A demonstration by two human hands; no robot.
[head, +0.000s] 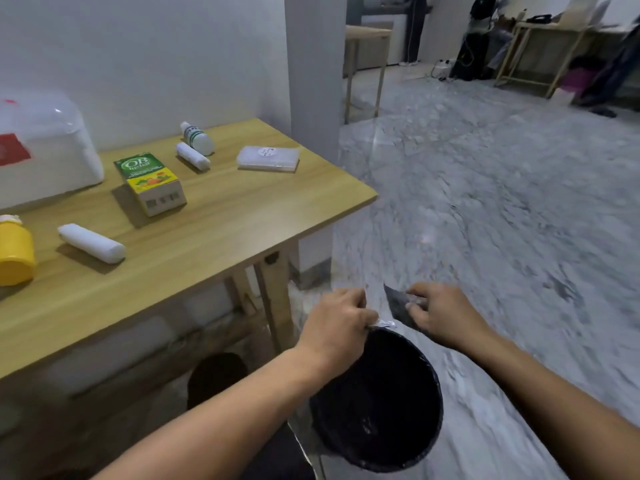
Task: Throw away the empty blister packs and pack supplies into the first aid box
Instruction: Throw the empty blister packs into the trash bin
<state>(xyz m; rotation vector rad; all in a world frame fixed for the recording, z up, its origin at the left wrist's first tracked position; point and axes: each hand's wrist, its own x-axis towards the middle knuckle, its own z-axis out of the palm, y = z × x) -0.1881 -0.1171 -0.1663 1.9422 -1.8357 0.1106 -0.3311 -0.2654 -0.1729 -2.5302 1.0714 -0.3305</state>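
Both my hands hover over a black trash bin (381, 407) on the floor beside the table. My left hand (337, 320) pinches a silvery blister pack (382, 323) at the bin's far rim. My right hand (441, 311) grips a second, dark grey blister pack (398, 303) just above the rim. On the wooden table (225, 223) stands the translucent white first aid box (45, 150) with a red label, at the far left. Near it lie a green and yellow medicine carton (150, 183), two white bandage rolls (91, 243) (193, 156), a small white bottle (197, 138) and a clear flat case (268, 158).
A yellow jar (14, 252) stands at the table's left edge. A grey wall pillar (315, 64) rises behind the table's right corner. Marble floor (502, 188) stretches to the right. Other tables and a person stand far back.
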